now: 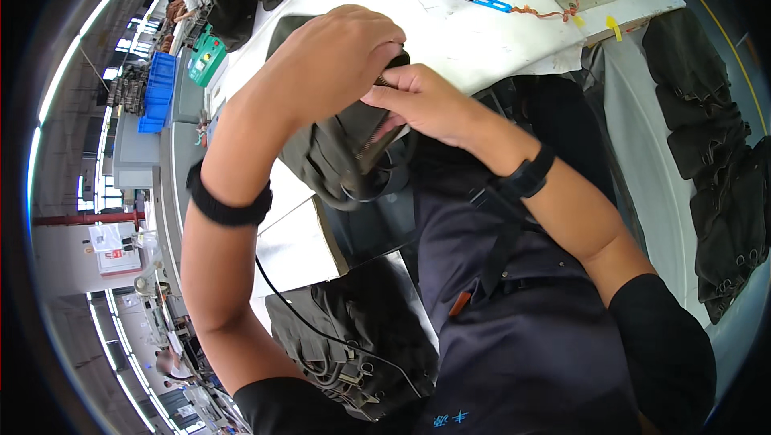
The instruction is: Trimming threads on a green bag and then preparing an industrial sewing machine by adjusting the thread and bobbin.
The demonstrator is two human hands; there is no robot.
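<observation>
Close under my chin, my left hand (341, 49) and right hand (422, 102) meet, fingers (385, 96) of both clenched on the dark garment (341, 154) with its zipper (373, 144), held up above the white table (482, 41) edge. Room lies open on the table toward the blue snips (486, 3). My left hand hides the garment's top. Stacked dark pieces (723, 186) crowd the right side, another pile (353, 330) sits below.

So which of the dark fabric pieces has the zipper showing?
The dark piece gripped by both hands, left hand and right hand; its zipper teeth show. The lap pile and right-side stack show none.
</observation>
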